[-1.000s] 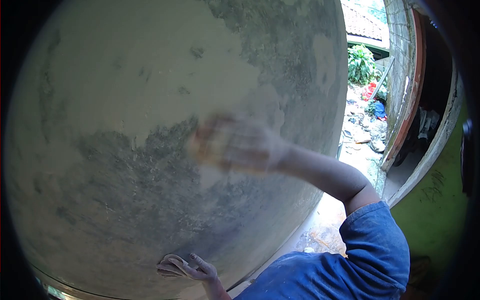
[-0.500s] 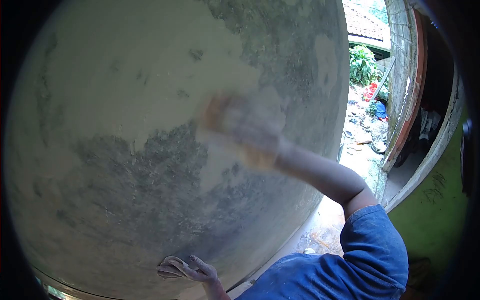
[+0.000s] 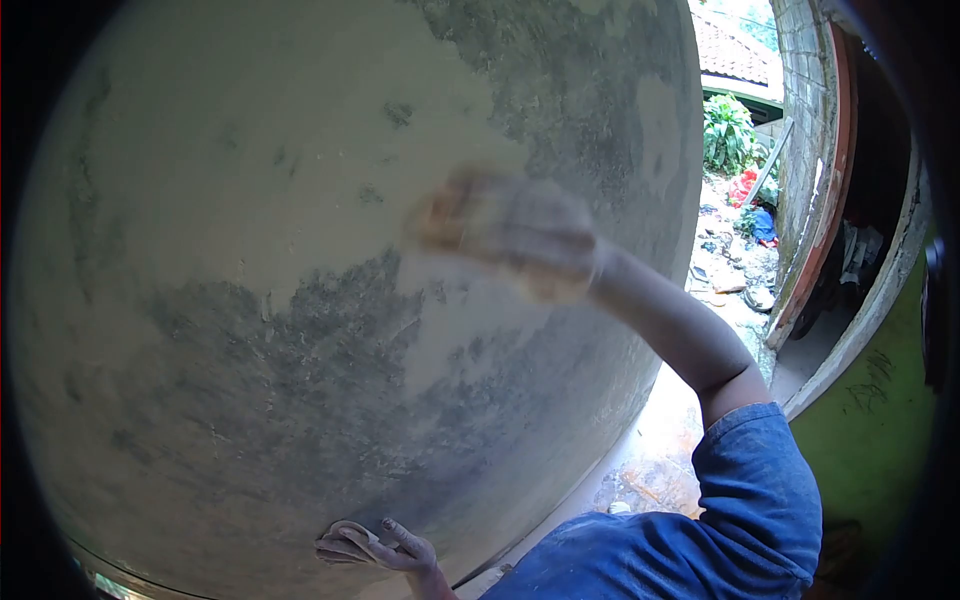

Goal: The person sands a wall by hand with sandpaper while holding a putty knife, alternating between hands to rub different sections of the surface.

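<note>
A large wall [image 3: 300, 200] fills most of the view, pale smooth coating over its upper part and rough dark grey patches below. My right hand [image 3: 530, 235] is on or close over its middle, arm stretched in from the right. Motion smears its fingers, and a brownish-orange blur shows at their tips; I cannot tell what it is. Down at the bottom, my left hand [image 3: 405, 550] lies near the wall's lower part, dusty, its thumb sticking up. Between its fingers and thumb is a pale folded piece [image 3: 350, 530], thin like cloth or paper.
To the right, past the wall's edge, lies bright littered ground [image 3: 725, 270] with a green plant [image 3: 728, 135]. Beyond it stand a block wall [image 3: 805, 110] and a reddish door frame [image 3: 825, 210]. A green wall [image 3: 870, 410] is at the lower right.
My right hand and forearm have shifted a little to the right across the wall, still blurred. The left hand keeps about the same place and pose.
</note>
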The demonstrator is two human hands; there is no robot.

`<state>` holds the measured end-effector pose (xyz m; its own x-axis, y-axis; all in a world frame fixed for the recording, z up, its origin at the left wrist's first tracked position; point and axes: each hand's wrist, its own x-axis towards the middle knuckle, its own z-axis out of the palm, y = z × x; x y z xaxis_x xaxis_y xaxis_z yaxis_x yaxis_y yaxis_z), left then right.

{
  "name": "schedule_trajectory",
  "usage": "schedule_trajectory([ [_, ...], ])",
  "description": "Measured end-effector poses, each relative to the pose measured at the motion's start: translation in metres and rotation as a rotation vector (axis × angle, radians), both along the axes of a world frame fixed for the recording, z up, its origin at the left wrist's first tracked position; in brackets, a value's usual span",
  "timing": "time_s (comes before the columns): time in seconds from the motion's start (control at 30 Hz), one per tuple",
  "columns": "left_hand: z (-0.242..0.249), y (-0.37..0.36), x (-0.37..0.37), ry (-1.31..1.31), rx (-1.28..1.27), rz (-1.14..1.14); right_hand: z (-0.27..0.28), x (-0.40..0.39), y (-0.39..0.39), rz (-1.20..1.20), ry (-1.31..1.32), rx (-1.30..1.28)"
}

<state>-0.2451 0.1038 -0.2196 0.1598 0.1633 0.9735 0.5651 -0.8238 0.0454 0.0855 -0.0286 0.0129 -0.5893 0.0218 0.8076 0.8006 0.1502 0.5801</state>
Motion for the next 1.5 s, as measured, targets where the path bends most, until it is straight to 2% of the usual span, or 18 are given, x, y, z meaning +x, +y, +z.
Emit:
schedule_trajectory([
  [0.03, 0.000, -0.002, 0.000, -0.010, -0.024, 0.011, 0.006, 0.008, -0.008, -0.124, 0.039, 0.077],
  [0.1, 0.000, -0.006, 0.001, -0.033, -0.070, 0.035, -0.004, 0.007, -0.006, -0.052, 0.131, 0.038],
  [0.2, -0.001, -0.004, 0.002, -0.048, -0.056, 0.022, -0.030, -0.039, -0.004, 0.074, -0.008, -0.280],
  [0.3, -0.001, -0.004, 0.004, -0.060, -0.049, 0.021, -0.005, -0.008, -0.004, -0.020, -0.104, -0.120],
  [0.33, -0.002, -0.004, 0.003, -0.061, -0.052, 0.020, 0.009, -0.005, -0.018, -0.205, 0.065, -0.053],
  [0.37, -0.005, -0.002, 0.001, -0.040, -0.042, 0.000, 0.008, 0.000, -0.015, -0.205, 0.061, -0.057],
  [0.47, -0.013, 0.004, -0.004, 0.016, -0.007, -0.053, -0.003, -0.004, 0.002, -0.003, 0.166, 0.093],
  [0.53, -0.015, 0.003, 0.000, 0.034, 0.008, -0.061, -0.030, -0.043, 0.009, 0.088, 0.053, -0.164],
  [0.7, -0.014, -0.003, 0.002, -0.065, -0.136, -0.023, -0.004, -0.005, 0.005, -0.002, 0.125, 0.093],
  [0.77, -0.019, -0.001, 0.000, -0.060, -0.137, -0.023, -0.012, -0.021, 0.015, 0.238, 0.335, 0.159],
  [0.83, -0.025, 0.002, -0.003, -0.053, -0.137, -0.024, -0.018, -0.033, 0.021, 0.321, 0.229, 0.072],
  [0.9, -0.030, 0.007, -0.007, -0.040, -0.137, -0.028, -0.020, -0.032, 0.009, 0.147, 0.067, -0.094],
  [0.93, -0.032, 0.010, -0.009, -0.037, -0.135, -0.027, -0.019, -0.012, 0.012, 0.014, 0.092, 0.013],
  [1.07, -0.015, 0.002, -0.004, 0.008, -0.045, -0.018, -0.008, -0.008, 0.001, 0.187, 0.408, 0.065],
  [1.2, -0.011, -0.003, -0.002, -0.011, -0.134, 0.052, -0.038, -0.042, 0.017, 0.115, 0.071, -0.093],
  [1.3, -0.001, -0.010, 0.004, -0.005, -0.093, 0.071, -0.011, -0.001, -0.001, 0.132, 0.297, 0.066],
  [1.4, -0.014, -0.007, -0.002, -0.034, -0.239, -0.023, -0.013, -0.014, -0.001, 0.073, 0.215, 0.048],
  [1.5, -0.004, -0.012, 0.003, -0.011, -0.175, 0.029, -0.019, -0.030, 0.005, 0.006, 0.102, 0.033],
])
